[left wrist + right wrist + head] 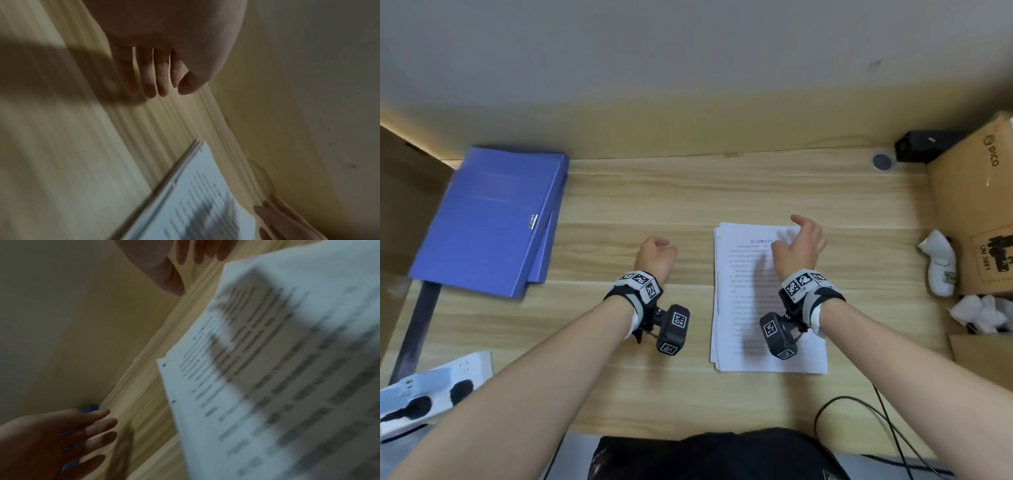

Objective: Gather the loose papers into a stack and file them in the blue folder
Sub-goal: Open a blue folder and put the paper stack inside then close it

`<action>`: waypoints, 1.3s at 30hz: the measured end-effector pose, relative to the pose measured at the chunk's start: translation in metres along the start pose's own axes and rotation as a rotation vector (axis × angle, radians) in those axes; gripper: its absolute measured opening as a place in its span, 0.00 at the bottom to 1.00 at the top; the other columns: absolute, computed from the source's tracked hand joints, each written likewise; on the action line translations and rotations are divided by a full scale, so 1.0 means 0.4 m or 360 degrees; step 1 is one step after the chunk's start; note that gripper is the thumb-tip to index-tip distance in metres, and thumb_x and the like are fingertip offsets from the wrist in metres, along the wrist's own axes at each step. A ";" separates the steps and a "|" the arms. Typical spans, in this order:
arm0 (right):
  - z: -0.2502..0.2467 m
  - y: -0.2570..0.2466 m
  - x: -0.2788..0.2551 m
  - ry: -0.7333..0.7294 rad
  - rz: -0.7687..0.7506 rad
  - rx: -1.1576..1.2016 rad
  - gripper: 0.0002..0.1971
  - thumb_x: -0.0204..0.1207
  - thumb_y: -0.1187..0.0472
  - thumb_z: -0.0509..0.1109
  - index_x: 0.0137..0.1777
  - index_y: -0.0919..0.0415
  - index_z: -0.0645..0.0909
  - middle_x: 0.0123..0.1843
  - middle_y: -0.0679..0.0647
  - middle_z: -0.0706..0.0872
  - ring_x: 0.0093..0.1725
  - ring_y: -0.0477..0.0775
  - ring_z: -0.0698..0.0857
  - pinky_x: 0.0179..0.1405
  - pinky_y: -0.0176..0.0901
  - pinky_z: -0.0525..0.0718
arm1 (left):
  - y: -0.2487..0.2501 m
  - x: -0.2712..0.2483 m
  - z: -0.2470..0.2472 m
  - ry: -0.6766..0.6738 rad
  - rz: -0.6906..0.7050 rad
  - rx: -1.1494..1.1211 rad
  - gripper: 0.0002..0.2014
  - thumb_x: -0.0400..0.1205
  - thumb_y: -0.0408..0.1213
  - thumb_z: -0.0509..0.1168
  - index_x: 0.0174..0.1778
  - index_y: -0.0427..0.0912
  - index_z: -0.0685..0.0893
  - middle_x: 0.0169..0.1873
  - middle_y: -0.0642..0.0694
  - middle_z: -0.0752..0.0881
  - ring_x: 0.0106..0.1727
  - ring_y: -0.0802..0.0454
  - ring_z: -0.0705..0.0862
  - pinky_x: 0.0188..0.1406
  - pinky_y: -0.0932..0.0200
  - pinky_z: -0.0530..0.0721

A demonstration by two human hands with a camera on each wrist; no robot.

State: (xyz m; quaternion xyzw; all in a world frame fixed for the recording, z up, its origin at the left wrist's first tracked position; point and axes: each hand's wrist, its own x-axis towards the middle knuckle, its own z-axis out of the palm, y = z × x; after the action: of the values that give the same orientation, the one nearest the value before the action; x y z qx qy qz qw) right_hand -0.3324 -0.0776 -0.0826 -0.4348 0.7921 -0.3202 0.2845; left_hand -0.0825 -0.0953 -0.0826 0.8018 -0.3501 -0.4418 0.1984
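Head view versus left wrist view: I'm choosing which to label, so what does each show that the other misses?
Only the head view shows the blue folder, closed at far left, the cardboard box and the power strip. Only the left wrist view shows the left hand from beneath, fingers straight, holding nothing. Both show the papers, the right hand and the desk.

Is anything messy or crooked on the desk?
A little. The white printed papers are piled, but their left edges are uneven, so the stack isn't squared. The blue folders lie tilted at the desk's far left, one slipping out from under the other. Nothing looks spilled or torn.
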 end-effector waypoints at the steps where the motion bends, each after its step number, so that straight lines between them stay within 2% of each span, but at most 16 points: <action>1: 0.020 -0.027 -0.014 -0.0056 -0.0006 0.0052 0.26 0.71 0.72 0.63 0.71 0.60 0.72 0.71 0.53 0.72 0.72 0.55 0.66 0.65 0.38 0.65 | -0.004 0.010 -0.031 0.0028 0.0022 -0.0008 0.14 0.77 0.36 0.66 0.58 0.47 0.84 0.53 0.46 0.88 0.44 0.49 0.82 0.43 0.60 0.74; 4: 0.100 -0.109 -0.060 -0.0207 0.0031 0.0229 0.23 0.73 0.71 0.62 0.68 0.56 0.75 0.66 0.50 0.78 0.69 0.50 0.74 0.65 0.41 0.74 | -0.019 0.045 -0.139 0.0144 0.0100 -0.0039 0.14 0.77 0.37 0.66 0.59 0.47 0.84 0.54 0.49 0.87 0.48 0.49 0.82 0.47 0.61 0.73; 7: 0.201 -0.196 -0.109 -0.0308 0.0041 0.0350 0.19 0.73 0.71 0.65 0.62 0.57 0.81 0.57 0.51 0.86 0.58 0.52 0.84 0.63 0.47 0.82 | -0.038 0.080 -0.264 0.0211 0.0177 -0.0078 0.14 0.78 0.34 0.64 0.60 0.47 0.83 0.53 0.51 0.85 0.48 0.50 0.82 0.47 0.60 0.74; 9: 0.277 -0.254 -0.142 -0.0419 0.0070 0.0370 0.19 0.73 0.72 0.65 0.62 0.57 0.82 0.55 0.52 0.88 0.53 0.51 0.85 0.58 0.44 0.83 | -0.058 0.114 -0.353 0.0264 0.0219 -0.0051 0.14 0.79 0.34 0.62 0.59 0.49 0.82 0.53 0.53 0.84 0.48 0.51 0.82 0.45 0.59 0.75; 11: 0.356 -0.313 -0.174 -0.0530 0.0084 0.0364 0.17 0.75 0.71 0.67 0.62 0.58 0.83 0.54 0.53 0.88 0.52 0.50 0.86 0.57 0.42 0.83 | -0.078 0.149 -0.443 0.0301 0.0254 -0.0044 0.14 0.79 0.34 0.60 0.59 0.48 0.82 0.51 0.54 0.83 0.50 0.49 0.82 0.49 0.57 0.78; 13: 0.434 -0.368 -0.204 -0.0605 0.0112 0.0383 0.14 0.77 0.69 0.68 0.61 0.58 0.84 0.54 0.54 0.89 0.54 0.53 0.87 0.61 0.46 0.84 | -0.101 0.185 -0.531 0.0333 0.0287 -0.0036 0.14 0.79 0.34 0.60 0.60 0.46 0.82 0.49 0.54 0.83 0.51 0.49 0.82 0.54 0.53 0.81; 17: 0.575 -0.474 -0.265 -0.0765 0.0168 0.0398 0.11 0.78 0.65 0.70 0.58 0.57 0.84 0.56 0.58 0.90 0.54 0.57 0.87 0.61 0.50 0.82 | -0.159 0.251 -0.683 0.0392 0.0289 -0.0049 0.13 0.79 0.34 0.61 0.59 0.44 0.81 0.49 0.51 0.82 0.50 0.47 0.82 0.54 0.51 0.82; 19: 0.636 -0.516 -0.291 -0.0816 0.0197 0.0400 0.11 0.77 0.66 0.70 0.58 0.57 0.84 0.57 0.59 0.90 0.52 0.55 0.85 0.59 0.49 0.81 | -0.192 0.286 -0.749 0.0428 0.0285 -0.0039 0.14 0.78 0.34 0.63 0.60 0.44 0.81 0.52 0.48 0.84 0.53 0.44 0.84 0.55 0.48 0.83; 21: 0.689 -0.558 -0.316 -0.0874 0.0199 0.0367 0.13 0.78 0.66 0.69 0.61 0.60 0.84 0.58 0.59 0.89 0.51 0.53 0.84 0.55 0.45 0.81 | -0.227 0.327 -0.809 0.0471 0.0307 0.0028 0.16 0.79 0.34 0.64 0.63 0.43 0.81 0.60 0.44 0.83 0.60 0.42 0.83 0.60 0.48 0.81; 24: 0.761 -0.603 -0.343 -0.0970 0.0240 0.0308 0.17 0.79 0.67 0.67 0.68 0.65 0.81 0.59 0.59 0.87 0.53 0.53 0.83 0.48 0.36 0.79 | -0.274 0.382 -0.884 0.0525 0.0278 0.0184 0.22 0.80 0.35 0.65 0.71 0.41 0.77 0.72 0.42 0.75 0.73 0.41 0.74 0.70 0.46 0.74; 25: 0.784 -0.614 -0.351 -0.1001 0.0257 0.0282 0.19 0.80 0.67 0.66 0.71 0.66 0.79 0.61 0.60 0.87 0.54 0.53 0.82 0.50 0.36 0.80 | -0.287 0.397 -0.907 0.0534 0.0257 0.0252 0.25 0.79 0.36 0.65 0.75 0.40 0.74 0.75 0.41 0.71 0.77 0.41 0.69 0.75 0.45 0.70; 28: 0.834 -0.642 -0.372 -0.1069 0.0279 0.0183 0.24 0.80 0.66 0.67 0.77 0.67 0.73 0.69 0.59 0.83 0.61 0.55 0.82 0.65 0.47 0.81 | -0.327 0.433 -0.955 0.0484 0.0098 0.0474 0.36 0.78 0.40 0.66 0.83 0.41 0.62 0.84 0.42 0.58 0.85 0.42 0.54 0.82 0.41 0.59; 30: 0.852 -0.657 -0.385 -0.1122 0.0277 0.0147 0.24 0.80 0.68 0.67 0.76 0.68 0.73 0.64 0.54 0.81 0.64 0.56 0.81 0.68 0.49 0.79 | -0.346 0.444 -0.969 0.0395 -0.0018 0.0507 0.40 0.79 0.43 0.65 0.85 0.42 0.54 0.86 0.43 0.53 0.86 0.42 0.50 0.83 0.40 0.54; 32: 0.864 -0.663 -0.400 -0.1197 0.0276 0.0160 0.21 0.77 0.70 0.68 0.71 0.65 0.78 0.60 0.52 0.83 0.64 0.57 0.83 0.69 0.48 0.78 | -0.356 0.448 -0.971 0.0353 -0.0051 0.0464 0.41 0.79 0.43 0.66 0.86 0.41 0.52 0.86 0.43 0.55 0.86 0.42 0.53 0.83 0.41 0.53; 35: 0.876 -0.646 -0.407 -0.1229 0.0202 0.0219 0.23 0.65 0.66 0.69 0.62 0.54 0.83 0.59 0.54 0.90 0.61 0.59 0.87 0.69 0.53 0.82 | -0.359 0.440 -0.965 0.0427 -0.0059 0.0312 0.40 0.78 0.43 0.68 0.84 0.40 0.57 0.83 0.41 0.62 0.83 0.39 0.60 0.81 0.40 0.60; 39: 0.820 -0.628 -0.405 -0.1202 0.0115 0.0253 0.27 0.74 0.76 0.67 0.72 0.57 0.77 0.59 0.59 0.89 0.55 0.60 0.88 0.64 0.48 0.83 | -0.346 0.394 -0.913 0.0476 -0.0096 0.0172 0.37 0.77 0.43 0.69 0.81 0.36 0.63 0.79 0.37 0.67 0.79 0.36 0.67 0.76 0.39 0.68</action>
State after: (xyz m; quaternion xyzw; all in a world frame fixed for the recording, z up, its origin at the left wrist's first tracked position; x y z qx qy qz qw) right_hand 0.1087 -0.1264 -0.0729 -0.4705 0.6191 -0.1878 0.6001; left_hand 0.3379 -0.1147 -0.0653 0.8783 -0.3157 -0.3038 0.1915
